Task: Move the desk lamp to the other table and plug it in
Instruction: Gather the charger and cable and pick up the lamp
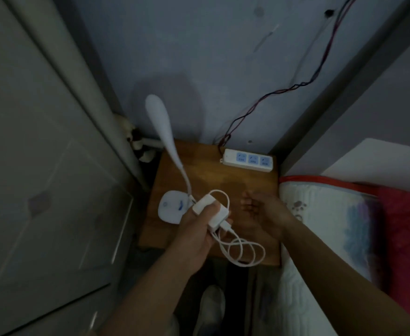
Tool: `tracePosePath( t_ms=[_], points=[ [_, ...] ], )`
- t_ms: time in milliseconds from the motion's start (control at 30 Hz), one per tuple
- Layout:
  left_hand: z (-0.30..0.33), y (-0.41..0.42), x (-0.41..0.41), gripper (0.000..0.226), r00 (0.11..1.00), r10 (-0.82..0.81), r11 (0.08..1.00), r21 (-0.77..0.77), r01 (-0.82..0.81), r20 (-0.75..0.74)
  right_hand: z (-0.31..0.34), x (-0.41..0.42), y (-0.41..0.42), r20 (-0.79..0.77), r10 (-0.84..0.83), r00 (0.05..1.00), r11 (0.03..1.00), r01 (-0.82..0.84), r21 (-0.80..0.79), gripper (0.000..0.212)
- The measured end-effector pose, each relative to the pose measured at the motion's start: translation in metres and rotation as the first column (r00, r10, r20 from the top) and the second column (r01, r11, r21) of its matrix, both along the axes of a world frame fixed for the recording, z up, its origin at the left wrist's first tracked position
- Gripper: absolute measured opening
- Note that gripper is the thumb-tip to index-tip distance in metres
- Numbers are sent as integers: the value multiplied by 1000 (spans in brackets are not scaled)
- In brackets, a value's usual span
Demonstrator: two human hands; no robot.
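The left hand [195, 235] is closed around a white plug adapter [211, 214], gripping it above the small wooden table [213, 177]. Its white cable [240, 248] hangs in loose loops over the table's near edge. The right hand [264, 210] hovers just beside it, fingers spread and holding nothing. The white desk lamp [172, 204] stands on the table's left side, neck leaning toward the wall. A white power strip [247, 160] lies at the far right corner.
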State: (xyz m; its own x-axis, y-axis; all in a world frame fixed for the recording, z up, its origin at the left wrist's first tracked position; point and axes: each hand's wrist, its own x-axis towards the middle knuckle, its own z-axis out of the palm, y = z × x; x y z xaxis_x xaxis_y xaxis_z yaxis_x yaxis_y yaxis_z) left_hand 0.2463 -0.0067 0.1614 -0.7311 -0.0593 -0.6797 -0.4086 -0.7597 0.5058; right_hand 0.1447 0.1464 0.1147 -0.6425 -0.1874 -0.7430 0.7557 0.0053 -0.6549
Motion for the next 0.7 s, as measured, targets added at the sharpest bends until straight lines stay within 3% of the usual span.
tracePosePath(
  t_ms=[67, 233, 333, 400, 467, 600, 700],
  points=[
    [-3, -16, 19, 13, 1000, 7, 1000, -17, -7, 14, -4, 12, -23, -55, 103, 993, 995, -103, 9, 12],
    [-4, -58, 44, 12, 998, 63, 996, -71, -61, 27, -8, 31, -78, -243, 342, 908, 939, -318, 134, 41],
    [-2, -78, 52, 12, 998, 67, 994, -81, -67, 1, -10, 34, -109, -336, 569, 750, 813, -453, 365, 19],
    [-1, -87, 55, 12, 998, 65, 995, -80, -65, -4, -13, 33, -121, -383, 595, 706, 788, -419, 451, 7],
    [0, -95, 58, 11, 999, 42, 995, -89, -43, -14, -13, 34, -127, -457, 524, 719, 831, -313, 460, 15],
    [4, -100, 58, 9, 999, 20, 994, -108, -23, -31, -3, 36, -126, -513, 544, 664, 801, -229, 553, 14],
    [12, -96, 58, 9, 1000, 20, 995, -97, -22, -22, 13, 45, -114, -510, 510, 693, 806, -179, 564, 15]
  ],
)
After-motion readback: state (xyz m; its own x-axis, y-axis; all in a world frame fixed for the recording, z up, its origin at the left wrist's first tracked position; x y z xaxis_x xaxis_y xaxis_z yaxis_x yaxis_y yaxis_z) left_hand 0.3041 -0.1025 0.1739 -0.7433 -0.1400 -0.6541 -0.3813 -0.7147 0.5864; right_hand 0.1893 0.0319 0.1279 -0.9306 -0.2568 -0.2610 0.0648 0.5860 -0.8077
